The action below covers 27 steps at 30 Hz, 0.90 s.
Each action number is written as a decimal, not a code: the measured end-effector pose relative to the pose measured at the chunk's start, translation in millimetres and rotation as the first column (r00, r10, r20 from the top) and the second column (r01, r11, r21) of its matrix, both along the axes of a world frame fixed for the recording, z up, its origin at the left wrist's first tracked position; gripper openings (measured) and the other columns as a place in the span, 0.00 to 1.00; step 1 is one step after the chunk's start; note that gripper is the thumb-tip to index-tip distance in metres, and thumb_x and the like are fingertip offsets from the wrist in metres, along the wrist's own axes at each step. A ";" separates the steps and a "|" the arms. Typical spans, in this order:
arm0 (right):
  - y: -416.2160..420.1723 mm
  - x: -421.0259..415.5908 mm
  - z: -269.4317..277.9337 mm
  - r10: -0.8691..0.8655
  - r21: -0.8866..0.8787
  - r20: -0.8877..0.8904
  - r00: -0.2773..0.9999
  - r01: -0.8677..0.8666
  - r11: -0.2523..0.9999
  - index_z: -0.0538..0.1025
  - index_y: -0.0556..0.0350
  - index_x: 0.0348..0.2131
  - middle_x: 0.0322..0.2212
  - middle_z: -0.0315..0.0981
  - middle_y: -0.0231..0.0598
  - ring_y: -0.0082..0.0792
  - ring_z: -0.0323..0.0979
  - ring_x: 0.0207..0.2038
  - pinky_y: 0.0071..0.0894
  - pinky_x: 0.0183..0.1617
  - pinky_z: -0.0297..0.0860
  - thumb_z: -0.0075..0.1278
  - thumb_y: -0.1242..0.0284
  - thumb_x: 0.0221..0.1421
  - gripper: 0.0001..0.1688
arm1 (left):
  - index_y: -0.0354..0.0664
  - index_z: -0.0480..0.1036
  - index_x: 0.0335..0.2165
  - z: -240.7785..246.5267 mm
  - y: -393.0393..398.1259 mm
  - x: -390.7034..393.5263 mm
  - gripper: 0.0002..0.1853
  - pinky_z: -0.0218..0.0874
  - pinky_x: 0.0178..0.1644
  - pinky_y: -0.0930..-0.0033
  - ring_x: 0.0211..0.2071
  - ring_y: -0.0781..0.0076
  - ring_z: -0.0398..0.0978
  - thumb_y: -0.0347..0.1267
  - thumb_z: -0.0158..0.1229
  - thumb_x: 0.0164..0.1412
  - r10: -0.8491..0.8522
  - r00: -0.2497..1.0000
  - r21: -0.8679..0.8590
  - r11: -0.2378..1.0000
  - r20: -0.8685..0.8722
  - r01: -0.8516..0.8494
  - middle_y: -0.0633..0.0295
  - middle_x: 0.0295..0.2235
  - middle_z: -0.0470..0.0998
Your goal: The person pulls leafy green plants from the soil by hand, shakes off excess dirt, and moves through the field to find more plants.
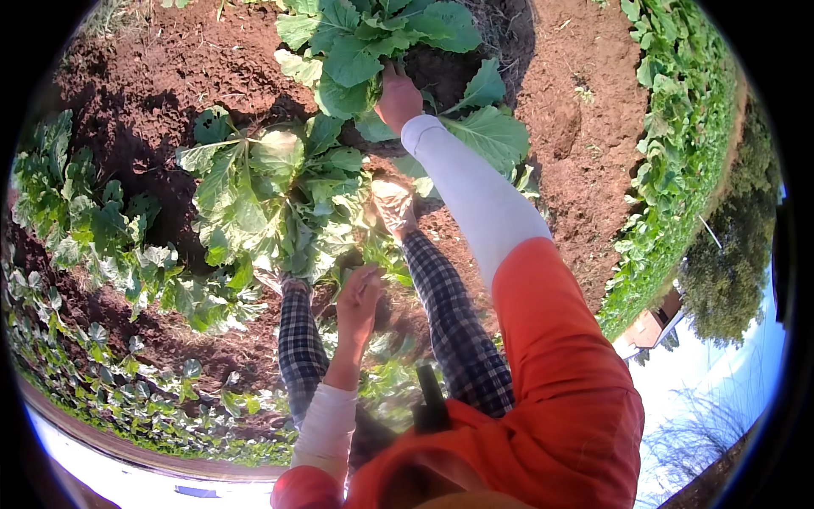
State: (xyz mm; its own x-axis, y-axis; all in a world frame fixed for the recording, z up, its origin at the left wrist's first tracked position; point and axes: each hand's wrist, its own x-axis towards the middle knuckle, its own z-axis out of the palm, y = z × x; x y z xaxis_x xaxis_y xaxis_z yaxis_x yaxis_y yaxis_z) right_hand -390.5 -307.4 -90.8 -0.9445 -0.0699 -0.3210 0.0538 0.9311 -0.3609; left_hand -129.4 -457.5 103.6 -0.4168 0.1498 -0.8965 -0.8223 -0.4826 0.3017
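Observation:
My right hand (399, 98) reaches in at the base of a broad-leaved green plant (356, 57) that looks like a leafy cabbage or mustard. Leaves cover its fingertips, so its grip is hidden. One large leaf (489, 130) spreads beside my right wrist. My left hand (357, 302) hangs between my legs with loosely bent fingers, and nothing shows in it. Just beyond it lies a heap of similar leafy greens (280, 191), partly pale and sunlit, close to my feet.
My shod right foot (393, 207) stands between the heap and the plant; my left foot (270, 278) is partly under leaves. Reddish-brown soil (572, 127) surrounds the plants. More leafy rows grow at left (95, 223) and right (680, 146). A dark object (432, 401) sits at my chest.

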 end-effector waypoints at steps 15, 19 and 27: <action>35.9 12.6 24.3 0.193 -0.168 -0.127 0.973 -0.213 0.962 0.71 0.53 0.32 0.26 0.71 0.48 0.51 0.70 0.32 0.45 0.32 0.66 0.49 0.74 0.38 0.14 | 0.35 0.65 0.45 8.8 5.5 -6.6 0.14 0.63 0.45 0.73 0.40 0.74 0.69 0.26 0.48 0.59 -0.087 0.996 -0.029 0.996 -0.005 0.087 0.59 0.39 0.71; 21.2 19.4 49.3 0.174 -0.255 -0.183 0.967 -0.218 0.942 0.71 0.52 0.37 0.30 0.70 0.48 0.51 0.69 0.34 0.44 0.33 0.66 0.51 0.71 0.39 0.19 | 0.36 0.65 0.45 8.3 5.2 -9.1 0.15 0.63 0.43 0.75 0.38 0.76 0.70 0.29 0.49 0.59 -0.063 0.998 -0.031 0.998 -0.004 0.063 0.60 0.39 0.72; -21.5 37.6 79.2 0.135 -0.409 -0.109 0.985 -0.169 0.897 0.72 0.55 0.39 0.34 0.70 0.52 0.53 0.68 0.36 0.43 0.37 0.66 0.48 0.78 0.39 0.21 | 0.37 0.65 0.45 -3.5 10.8 7.1 0.16 0.63 0.42 0.73 0.36 0.75 0.72 0.33 0.49 0.60 -0.031 0.998 -0.047 0.998 -0.063 0.028 0.60 0.39 0.73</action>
State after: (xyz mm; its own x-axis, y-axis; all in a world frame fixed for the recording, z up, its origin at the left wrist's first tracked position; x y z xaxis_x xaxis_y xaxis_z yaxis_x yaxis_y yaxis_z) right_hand -352.9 -328.9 -11.6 -0.9320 -0.3256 -0.1591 -0.1195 0.6906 -0.7133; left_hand -122.4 -446.7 100.1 -0.4691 0.1222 -0.8747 -0.8146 -0.4424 0.3751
